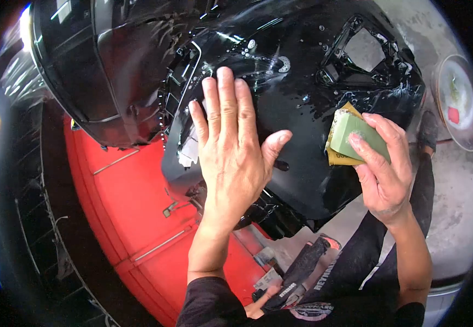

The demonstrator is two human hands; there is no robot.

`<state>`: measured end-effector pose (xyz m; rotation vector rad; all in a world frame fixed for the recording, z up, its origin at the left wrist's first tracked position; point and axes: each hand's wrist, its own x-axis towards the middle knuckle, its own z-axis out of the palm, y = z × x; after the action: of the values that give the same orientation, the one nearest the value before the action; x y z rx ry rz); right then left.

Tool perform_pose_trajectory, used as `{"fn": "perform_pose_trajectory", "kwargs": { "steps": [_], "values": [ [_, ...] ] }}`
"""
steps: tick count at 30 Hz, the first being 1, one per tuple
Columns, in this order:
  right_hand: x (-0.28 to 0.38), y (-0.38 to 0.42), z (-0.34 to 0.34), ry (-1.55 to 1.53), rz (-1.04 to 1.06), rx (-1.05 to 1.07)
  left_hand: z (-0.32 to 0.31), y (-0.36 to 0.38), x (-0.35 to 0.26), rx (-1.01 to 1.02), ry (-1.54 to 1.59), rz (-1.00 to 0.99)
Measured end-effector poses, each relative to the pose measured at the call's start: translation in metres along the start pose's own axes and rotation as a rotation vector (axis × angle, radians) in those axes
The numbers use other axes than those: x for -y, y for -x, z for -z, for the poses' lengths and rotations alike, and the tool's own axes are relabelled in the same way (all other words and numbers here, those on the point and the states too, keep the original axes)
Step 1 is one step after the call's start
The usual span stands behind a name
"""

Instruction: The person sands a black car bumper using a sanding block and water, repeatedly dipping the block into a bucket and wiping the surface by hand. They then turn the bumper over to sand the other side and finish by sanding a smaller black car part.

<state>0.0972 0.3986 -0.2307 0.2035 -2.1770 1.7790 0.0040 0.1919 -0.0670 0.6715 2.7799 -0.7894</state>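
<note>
A glossy black car bumper (pixel 296 185) fills the middle of the view, wet with water drops and whitish foamy patches. My left hand (pixel 231 131) lies flat over its left part, fingers stretched and thumb spread, holding nothing. In my right hand (pixel 386 169) is a green sanding block (pixel 377 139), gripped between thumb and fingers. Yellow sandpaper (pixel 344 158) is folded round the block's underside, its edge showing. The block is over the bumper's right part, below an opening with a black frame (pixel 329 76). Whether it touches the surface is hidden.
A round basin (pixel 463 90) with whitish liquid and a red piece stands on the grey floor (pixel 454 191) at right. A red surface (pixel 122 191) lies at lower left. Another black panel (pixel 127 65) is at upper left. My dark-trousered legs (pixel 356 256) are close below the bumper.
</note>
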Motion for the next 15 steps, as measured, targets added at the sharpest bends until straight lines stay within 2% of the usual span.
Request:
{"fn": "perform_pose_trajectory", "kwargs": {
  "steps": [2, 6, 8, 11, 15],
  "values": [
    [0.000, -0.001, -0.001, 0.012, -0.018, 0.027, 0.007, 0.004, -0.001, 0.067, 0.032, -0.050],
    [-0.002, 0.000, -0.003, 0.012, -0.015, 0.013, 0.012, 0.027, -0.001, 0.125, -0.017, 0.034],
    [-0.002, 0.000, -0.003, -0.010, -0.020, 0.003, 0.008, 0.041, 0.008, 0.035, -0.040, 0.158],
    [-0.004, 0.002, -0.004, -0.005, -0.013, -0.005, 0.007, 0.043, 0.015, 0.015, -0.057, 0.239],
    [-0.003, 0.002, -0.003, -0.002, -0.017, 0.011, 0.003, 0.010, 0.007, -0.058, -0.080, 0.187]
  ]
}}
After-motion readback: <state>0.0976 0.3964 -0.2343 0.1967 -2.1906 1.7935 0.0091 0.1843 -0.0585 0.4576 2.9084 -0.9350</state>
